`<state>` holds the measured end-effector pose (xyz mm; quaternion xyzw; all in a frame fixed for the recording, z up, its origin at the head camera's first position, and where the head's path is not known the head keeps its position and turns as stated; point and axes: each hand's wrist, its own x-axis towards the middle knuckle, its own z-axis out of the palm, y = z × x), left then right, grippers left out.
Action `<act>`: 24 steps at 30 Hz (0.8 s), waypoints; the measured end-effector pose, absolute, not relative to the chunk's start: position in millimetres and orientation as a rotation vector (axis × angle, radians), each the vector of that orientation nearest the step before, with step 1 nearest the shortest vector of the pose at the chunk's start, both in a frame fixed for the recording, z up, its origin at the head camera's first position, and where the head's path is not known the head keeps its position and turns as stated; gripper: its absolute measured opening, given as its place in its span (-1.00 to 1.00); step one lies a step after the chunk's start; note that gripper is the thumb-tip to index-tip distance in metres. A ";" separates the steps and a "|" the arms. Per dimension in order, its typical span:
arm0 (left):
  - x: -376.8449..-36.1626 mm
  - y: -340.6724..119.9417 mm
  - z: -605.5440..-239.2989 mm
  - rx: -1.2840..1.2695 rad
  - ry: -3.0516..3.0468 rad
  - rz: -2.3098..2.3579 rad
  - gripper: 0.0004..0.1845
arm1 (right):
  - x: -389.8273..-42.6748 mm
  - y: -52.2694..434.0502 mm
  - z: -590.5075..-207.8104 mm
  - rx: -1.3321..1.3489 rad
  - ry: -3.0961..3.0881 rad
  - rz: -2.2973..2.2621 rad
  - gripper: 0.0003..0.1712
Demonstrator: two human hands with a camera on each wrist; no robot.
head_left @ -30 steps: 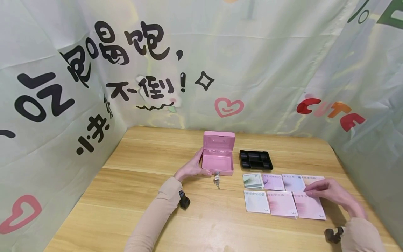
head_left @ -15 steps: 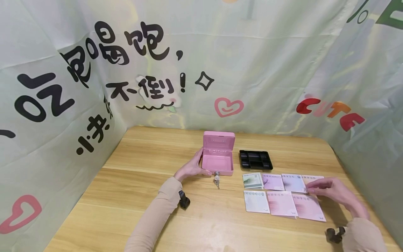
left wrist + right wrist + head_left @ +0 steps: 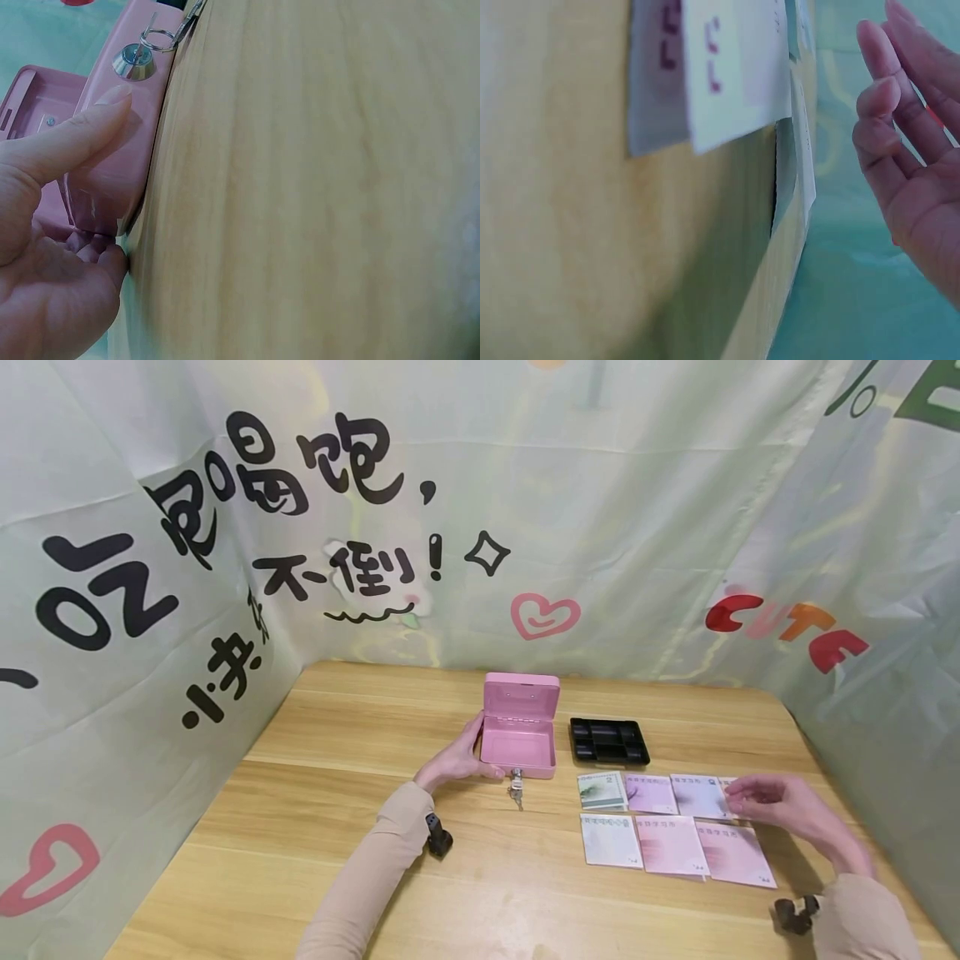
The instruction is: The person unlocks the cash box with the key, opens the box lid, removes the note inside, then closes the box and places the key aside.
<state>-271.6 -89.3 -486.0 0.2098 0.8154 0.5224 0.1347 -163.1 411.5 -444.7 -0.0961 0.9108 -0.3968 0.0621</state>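
1. Since the earlier frames the right hand (image 3: 780, 806) has drawn back from the near right pink note (image 3: 735, 853) and now hangs above the far row of notes, by its right end; the left hand has stayed put
2. Near row, toward the tabletop's (image 3: 337, 827) right edge: a pale green note (image 3: 611, 840), a pink note (image 3: 670, 844) and the near right pink note, lying flat side by side
3. Far row just behind: a green banded stack (image 3: 602, 790), a pink note (image 3: 651, 793), a lilac note (image 3: 700, 796), and one more mostly hidden under the right hand
4. The right hand is relaxed, fingers loosely bent, holding nothing
5. The left hand (image 3: 456, 762) grips the front left corner of the pink cash box (image 3: 519, 750), thumb pressed on its front wall beside the lock, where keys (image 3: 516, 787) hang
6. The box stands mid-tabletop, lid raised upright
7. A black coin tray (image 3: 609, 741) lies just right of the box
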 end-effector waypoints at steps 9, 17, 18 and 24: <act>-269.9 -90.0 -484.0 0.569 2.374 1.486 0.35 | -173.8 401.8 -437.1 -0.302 2.739 -1.213 -0.56; -270.2 -88.6 -483.2 0.571 2.377 1.488 0.35 | -192.9 390.1 -428.5 -0.455 2.753 -1.240 -0.65; -270.2 -88.7 -483.3 0.573 2.378 1.489 0.35 | -195.3 388.2 -426.1 -0.464 2.747 -1.235 -0.64; -270.4 -88.9 -484.8 0.575 2.372 1.503 0.34 | -211.2 375.6 -411.4 -0.486 2.706 -1.235 -0.63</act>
